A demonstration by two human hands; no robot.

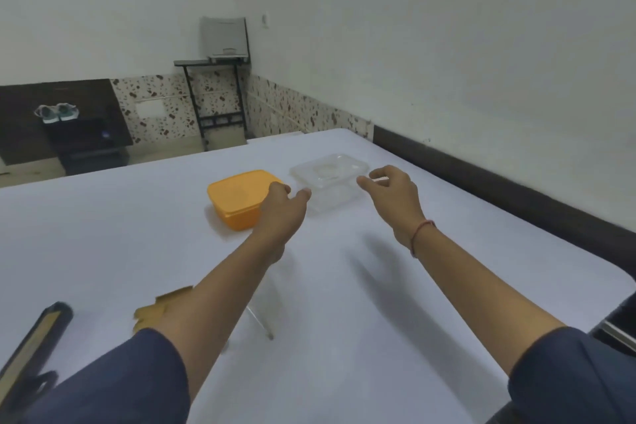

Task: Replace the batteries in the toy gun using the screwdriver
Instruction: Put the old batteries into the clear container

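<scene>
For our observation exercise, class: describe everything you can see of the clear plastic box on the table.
The clear plastic box is rectangular with rounded corners, see-through, lid on, a round recess in it. It sits flat on the white table, right of the orange box, between the left hand and right hand; whether they touch it is unclear.

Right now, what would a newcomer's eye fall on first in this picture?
The bright orange box stands out at the middle of the white table. Just right of it is a clear box, with the left hand and right hand reaching toward it. A black and gold thing lies at the near left edge.
</scene>
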